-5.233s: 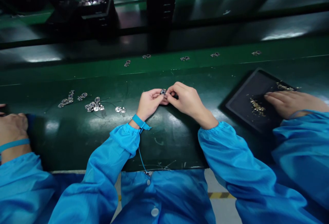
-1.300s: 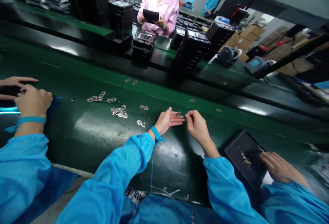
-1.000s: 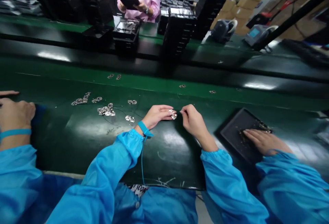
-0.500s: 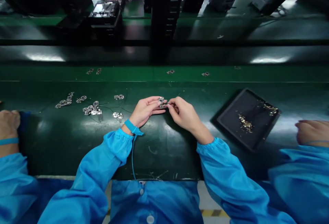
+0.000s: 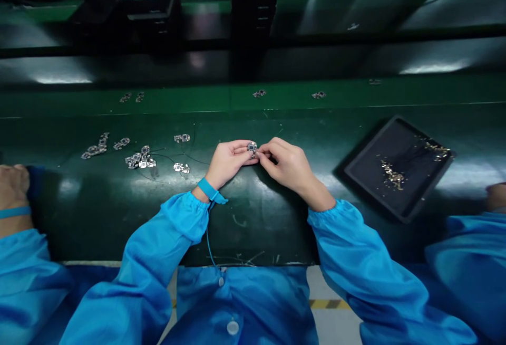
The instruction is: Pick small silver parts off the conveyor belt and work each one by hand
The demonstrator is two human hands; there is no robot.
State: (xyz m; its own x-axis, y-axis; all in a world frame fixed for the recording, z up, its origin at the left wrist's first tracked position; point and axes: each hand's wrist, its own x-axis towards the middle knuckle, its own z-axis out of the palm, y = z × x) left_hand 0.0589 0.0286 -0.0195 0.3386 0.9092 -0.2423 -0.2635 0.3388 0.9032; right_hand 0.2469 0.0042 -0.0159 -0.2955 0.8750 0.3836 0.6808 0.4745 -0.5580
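Observation:
A small circuit board [image 5: 252, 146] is pinched between the thumb and fingers of my left hand [image 5: 230, 161], over the middle of the bench. My right hand [image 5: 285, 164] meets it from the right, thumb and forefinger pressed together at the board's lower edge. Whatever those right fingertips grip is too small to make out. To the left of my hands lie several similar boards, some bunched in a pile [image 5: 142, 159] with thin dark wires trailing from it. One single board [image 5: 181, 168] lies nearest my left wrist.
A black tray [image 5: 367, 193] with small gold-coloured parts [image 5: 392, 175] sits at an angle on the right. More boards [image 5: 259, 93] lie along the far green strip. Co-workers' arms show at the left [image 5: 16, 197] and right edges. Dark stacked trays [image 5: 256, 12] stand behind.
The view has tipped downward, so the bench's far side sits higher. My left fingers have drawn in around the board, which now looks turned. The right pinch stays beside it.

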